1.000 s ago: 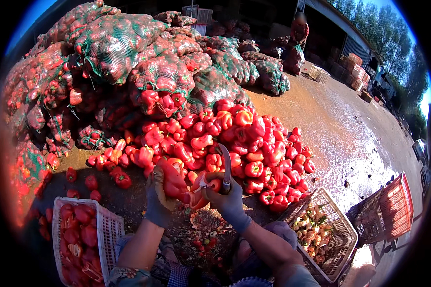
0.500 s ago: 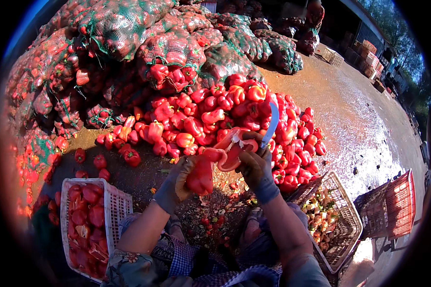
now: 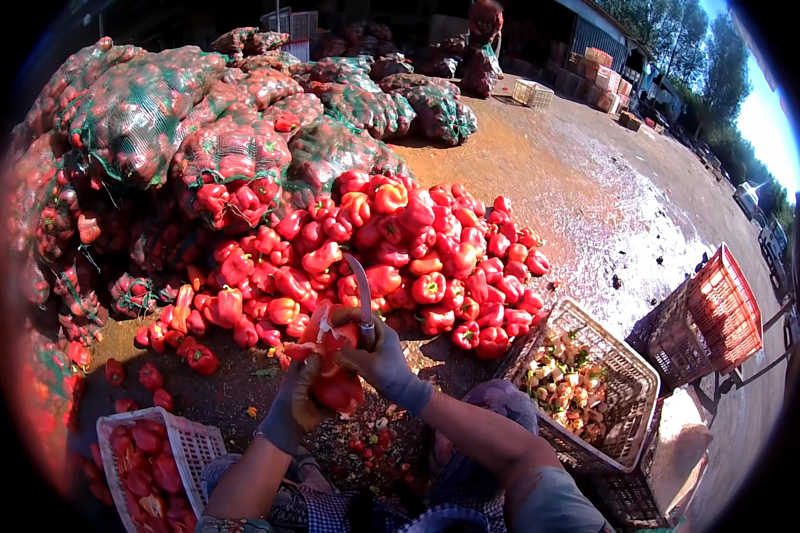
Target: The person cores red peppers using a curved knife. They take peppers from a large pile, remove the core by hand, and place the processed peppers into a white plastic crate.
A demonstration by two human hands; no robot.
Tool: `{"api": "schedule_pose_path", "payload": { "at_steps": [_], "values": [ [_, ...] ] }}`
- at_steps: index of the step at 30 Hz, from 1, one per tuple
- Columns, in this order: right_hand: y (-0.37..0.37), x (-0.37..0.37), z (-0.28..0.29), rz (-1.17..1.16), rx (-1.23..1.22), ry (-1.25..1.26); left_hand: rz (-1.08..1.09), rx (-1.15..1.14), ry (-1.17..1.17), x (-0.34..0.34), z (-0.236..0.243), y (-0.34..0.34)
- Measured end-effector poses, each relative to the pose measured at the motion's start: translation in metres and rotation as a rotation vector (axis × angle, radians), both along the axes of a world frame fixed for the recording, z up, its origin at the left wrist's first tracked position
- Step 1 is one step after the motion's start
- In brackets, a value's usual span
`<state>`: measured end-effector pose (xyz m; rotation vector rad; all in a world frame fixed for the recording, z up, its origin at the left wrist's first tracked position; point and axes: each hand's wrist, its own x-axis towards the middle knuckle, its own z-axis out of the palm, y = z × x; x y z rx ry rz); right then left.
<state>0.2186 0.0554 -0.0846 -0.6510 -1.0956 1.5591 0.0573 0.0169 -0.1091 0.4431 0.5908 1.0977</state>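
Note:
My gloved left hand [image 3: 295, 410] is closed around a cut red bell pepper [image 3: 338, 392], held in front of my body. An opened pepper part [image 3: 318, 330] stands up from the same grip, its pale inside showing. My gloved right hand [image 3: 379, 361] is wrapped round the handle of a knife [image 3: 363, 289] with a curved blade pointing up and away. The right hand's fingertips are close against the pepper; whether they also grip it is hidden. Past the hands lies a large heap of whole red peppers [image 3: 427, 258].
At lower left stands a white crate [image 3: 196, 444] of cut red peppers. A crate [image 3: 642, 417] at right holds pale cores and green stems; beyond it a red crate [image 3: 724, 311] stands tilted. Stacked net sacks [image 3: 133, 115] of peppers rise at far left. Scraps litter the ground.
The view has shifted, so the heap sits lower and further left. My hands have drawn closer together around the pepper, and the knife blade has turned to lean left.

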Motion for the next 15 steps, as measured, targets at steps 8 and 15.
{"api": "schedule_pose_path", "payload": {
  "at_steps": [8,15],
  "values": [
    [-0.008,-0.002,0.000,0.031,-0.071,-0.104,0.194,0.038,0.208,0.011,0.003,0.003],
    [0.010,0.006,-0.006,-0.376,0.592,-0.773,0.330,0.174,0.516,-0.014,-0.020,0.018]
  ]
}}
